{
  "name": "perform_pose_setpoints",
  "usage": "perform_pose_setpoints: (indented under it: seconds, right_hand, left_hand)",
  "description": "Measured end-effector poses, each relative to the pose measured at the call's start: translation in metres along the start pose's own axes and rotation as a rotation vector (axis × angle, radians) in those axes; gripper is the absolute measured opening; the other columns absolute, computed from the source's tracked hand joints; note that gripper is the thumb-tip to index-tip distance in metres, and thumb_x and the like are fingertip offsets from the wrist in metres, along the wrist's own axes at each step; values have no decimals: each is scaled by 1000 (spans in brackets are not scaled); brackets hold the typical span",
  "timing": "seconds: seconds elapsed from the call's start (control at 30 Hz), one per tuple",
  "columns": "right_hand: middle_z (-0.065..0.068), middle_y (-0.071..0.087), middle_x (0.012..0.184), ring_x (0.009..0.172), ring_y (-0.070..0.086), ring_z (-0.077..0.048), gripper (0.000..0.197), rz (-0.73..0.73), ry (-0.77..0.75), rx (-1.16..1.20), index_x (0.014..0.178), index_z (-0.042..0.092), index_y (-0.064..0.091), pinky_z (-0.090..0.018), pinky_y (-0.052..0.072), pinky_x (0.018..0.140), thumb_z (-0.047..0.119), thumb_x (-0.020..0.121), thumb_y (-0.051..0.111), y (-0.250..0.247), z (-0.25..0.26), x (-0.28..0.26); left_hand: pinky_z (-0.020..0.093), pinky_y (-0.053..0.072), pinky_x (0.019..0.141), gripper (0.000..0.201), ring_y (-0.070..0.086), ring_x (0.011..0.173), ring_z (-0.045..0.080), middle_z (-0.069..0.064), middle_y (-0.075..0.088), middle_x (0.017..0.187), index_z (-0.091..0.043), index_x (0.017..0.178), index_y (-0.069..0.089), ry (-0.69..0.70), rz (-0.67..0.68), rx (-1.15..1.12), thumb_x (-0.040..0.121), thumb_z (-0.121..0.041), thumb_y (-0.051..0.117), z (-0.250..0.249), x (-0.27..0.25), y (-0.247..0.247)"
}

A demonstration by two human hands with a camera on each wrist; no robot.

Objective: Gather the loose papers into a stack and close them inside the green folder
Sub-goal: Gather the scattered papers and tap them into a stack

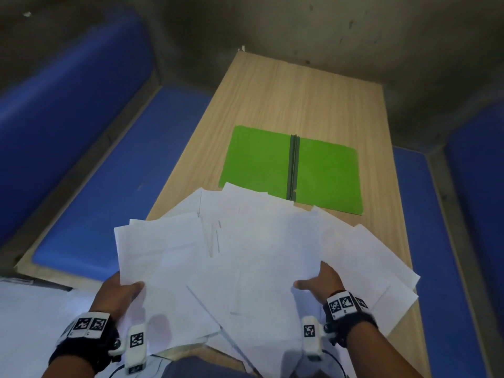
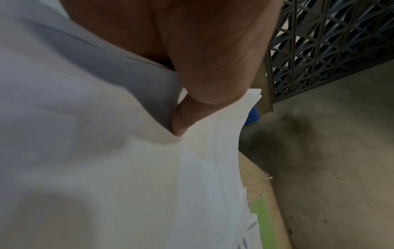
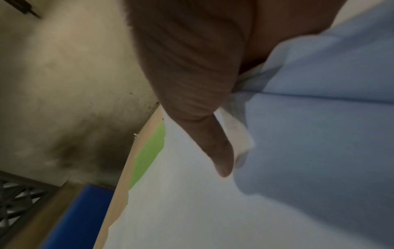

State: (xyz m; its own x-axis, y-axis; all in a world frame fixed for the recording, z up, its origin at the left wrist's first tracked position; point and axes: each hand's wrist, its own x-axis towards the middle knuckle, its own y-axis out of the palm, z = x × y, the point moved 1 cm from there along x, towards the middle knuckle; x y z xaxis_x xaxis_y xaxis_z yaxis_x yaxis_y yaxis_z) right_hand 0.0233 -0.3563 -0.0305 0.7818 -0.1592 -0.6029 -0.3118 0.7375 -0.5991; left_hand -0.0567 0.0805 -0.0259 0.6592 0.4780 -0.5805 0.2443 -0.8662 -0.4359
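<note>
Both hands, left hand (image 1: 124, 289) and right hand (image 1: 323, 282), pinch the fanned papers (image 1: 245, 255), thumbs on top

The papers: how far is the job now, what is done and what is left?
Done: the folder lies open on the table. In hand: the left hand and the right hand each grip a side of the papers, thumbs on top, but the sheets are fanned out and not squared. Left: align them into a stack, lay it in the folder, and close the cover.
</note>
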Motion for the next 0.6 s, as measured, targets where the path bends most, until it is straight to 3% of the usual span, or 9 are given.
perform_pose_setpoints:
  seconds: [0.1,0.17,0.23,0.3,0.37,0.43,0.5,0.57,0.6]
  right_hand:
    - [-3,60,107,101,59,-23,67,-36,-1,108,114,10,49,-28,47,83,24,62,89,12,3,0]
    - [-1,62,104,101,60,-21,53,42,-53,130,112,14,55,-27,46,84,16,68,85,17,4,-5]
    - [-3,67,107,105,63,-23,41,129,-107,104,110,15,62,-27,47,84,12,73,80,18,-1,-10]
    - [-4,67,112,108,62,-23,45,138,-128,126,118,12,63,-27,45,86,8,76,76,12,-8,-13]
    - [-3,66,110,107,61,-22,45,87,-138,197,122,9,61,-27,43,85,1,79,71,0,-13,-21]
    - [-8,67,109,104,63,-25,44,15,-136,370,121,4,60,-26,50,78,-12,80,63,-15,-18,-32]
    - [-13,69,103,91,70,-20,39,-55,-95,612,112,-1,61,-21,56,68,-21,79,57,-30,-27,-43]
    - [-12,72,97,76,73,-10,26,-145,-89,666,101,2,65,-20,54,62,-15,81,61,-47,-38,-52]
    - [-12,73,98,78,73,-11,22,-167,-96,685,100,4,66,-22,54,62,-9,82,64,-55,-42,-55]
  left_hand:
    - [41,55,74,28,67,84,33,14,73,91,-11,103,66,-11,31,-2,76,-3,63,-1,-3,6]
    - [46,56,81,34,68,86,32,12,73,94,-14,103,66,-7,50,9,69,-12,63,0,-3,8]
    - [46,55,83,30,67,87,32,14,73,97,-15,104,65,8,48,12,75,-8,65,-1,-2,7]
    - [46,54,84,31,68,89,33,15,73,100,-13,107,66,18,44,-12,78,-4,65,-2,-2,3]
    - [49,54,88,35,68,94,35,17,73,105,-11,113,66,25,19,-47,78,-5,66,-5,1,-4]
    - [47,50,92,38,66,100,36,16,70,110,-8,121,64,26,-39,-99,84,-3,68,-9,5,-12]
    - [44,46,94,37,62,103,33,15,66,113,0,127,61,35,-97,-156,90,1,64,-15,8,-18]
    - [44,44,96,37,61,104,33,17,65,115,4,128,59,47,-113,-219,91,2,63,-23,8,-20]
    - [44,44,97,38,61,106,33,17,65,115,4,128,59,57,-109,-240,91,0,65,-26,9,-18]
